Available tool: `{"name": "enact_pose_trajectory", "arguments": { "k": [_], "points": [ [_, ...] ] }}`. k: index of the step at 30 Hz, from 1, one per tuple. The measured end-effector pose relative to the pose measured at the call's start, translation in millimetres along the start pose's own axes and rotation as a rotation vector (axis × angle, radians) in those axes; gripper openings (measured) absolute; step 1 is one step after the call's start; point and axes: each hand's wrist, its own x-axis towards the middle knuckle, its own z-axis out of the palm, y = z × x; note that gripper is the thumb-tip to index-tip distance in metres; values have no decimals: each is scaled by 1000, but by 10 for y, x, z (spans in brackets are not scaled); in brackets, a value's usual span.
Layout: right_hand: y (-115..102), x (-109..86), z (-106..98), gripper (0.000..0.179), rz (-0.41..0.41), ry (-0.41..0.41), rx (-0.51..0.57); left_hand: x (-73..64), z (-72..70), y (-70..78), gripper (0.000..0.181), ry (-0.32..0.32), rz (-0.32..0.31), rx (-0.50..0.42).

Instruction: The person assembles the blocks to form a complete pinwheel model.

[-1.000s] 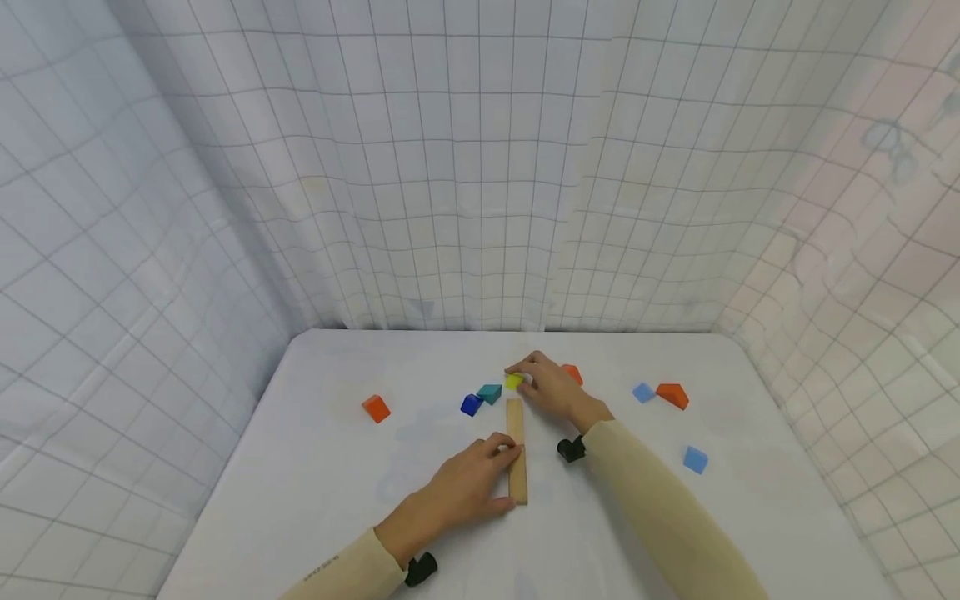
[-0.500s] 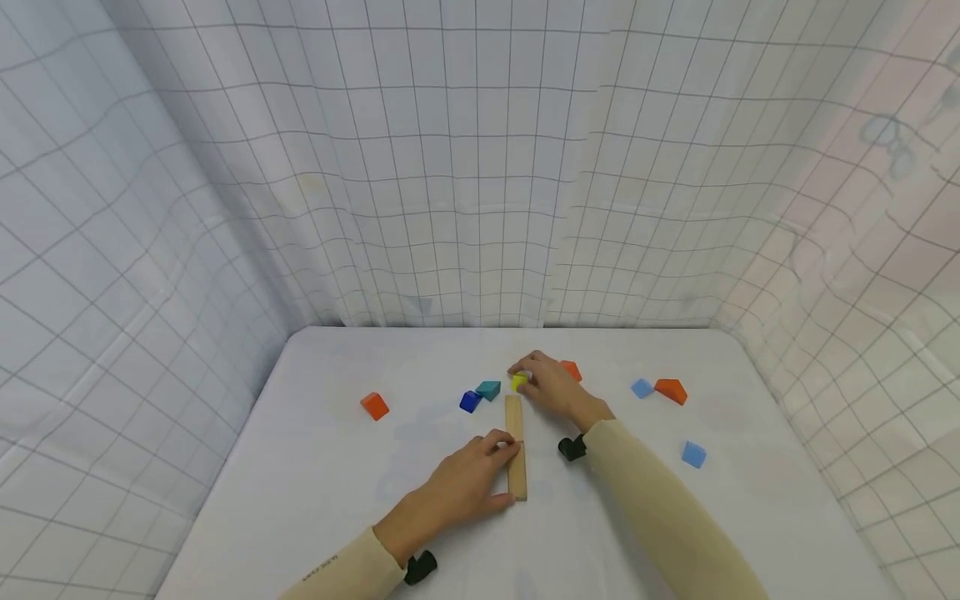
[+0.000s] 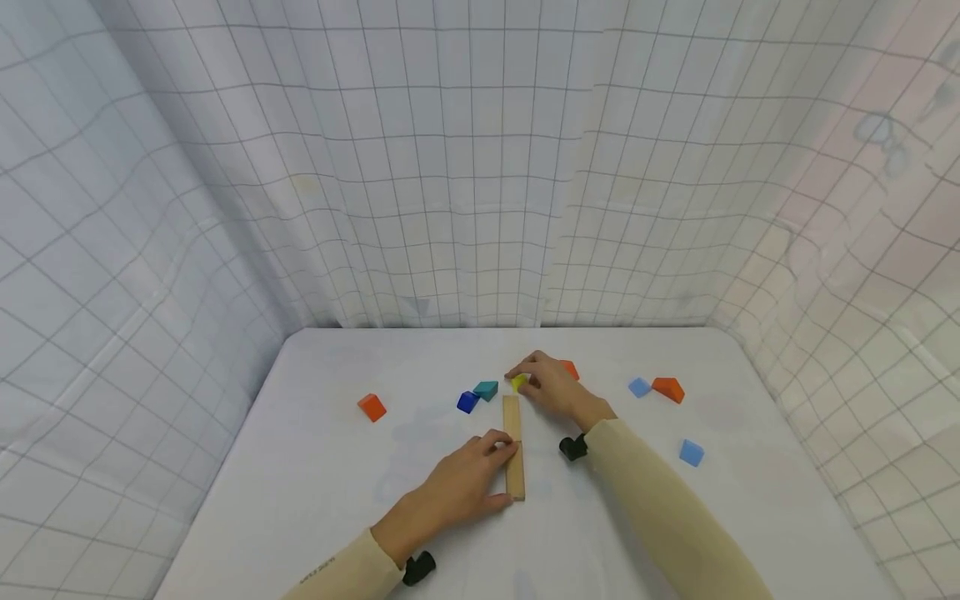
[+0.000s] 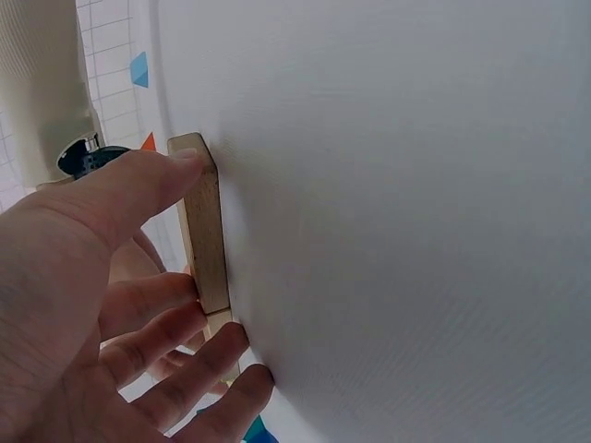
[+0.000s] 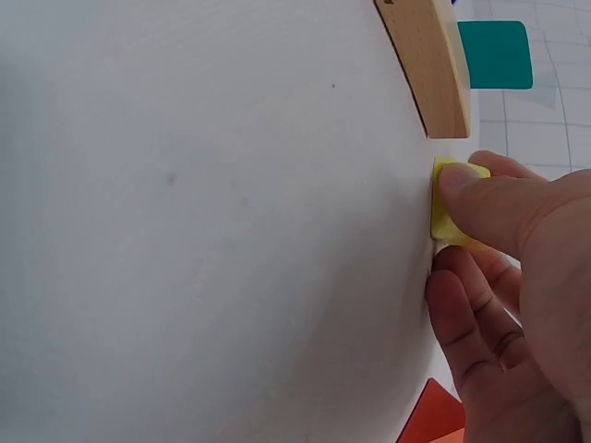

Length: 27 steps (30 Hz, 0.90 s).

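Observation:
Two wooden bars lie end to end at the middle of the white table. My left hand [image 3: 461, 479] holds the near wooden bar [image 4: 209, 245] lengthwise, thumb on its near end and fingertips by the joint. The far wooden bar [image 3: 511, 412] continues straight on from it. Just past its far end, my right hand [image 3: 555, 389] pinches a small yellow block [image 5: 443, 221] between thumb and fingers, low at the table surface. A narrow gap separates the yellow block from the bar's end in the right wrist view. Fingers cover part of the yellow block.
Left of the far bar sit a teal block [image 3: 486, 390] and a dark blue block [image 3: 468, 402]. An orange block [image 3: 372, 407] lies farther left. Behind my right hand is another orange block [image 3: 571, 370]. Light blue blocks [image 3: 692, 452] and an orange-red block [image 3: 668, 389] lie right.
The yellow block has shifted slightly right in my right hand's pinch, more in line with the bars. My left hand keeps its place on the near bar.

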Motion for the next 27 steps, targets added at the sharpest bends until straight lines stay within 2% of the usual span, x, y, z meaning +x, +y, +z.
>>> {"name": "enact_pose_trajectory", "arguments": {
  "k": [6,13,19,27],
  "points": [
    [20,18,32,23,1,23,30,-12,7,-6,80,3,0,12],
    [81,58,85,16,-40,87,34,-16,-23,13,79,16,15,8],
    [32,44,74,22,4,90,39,-7,-28,8,80,6,9,9],
    [17,26,82,29,20,145,58,-4,-31,2,80,-7,3,1]
  ]
}}
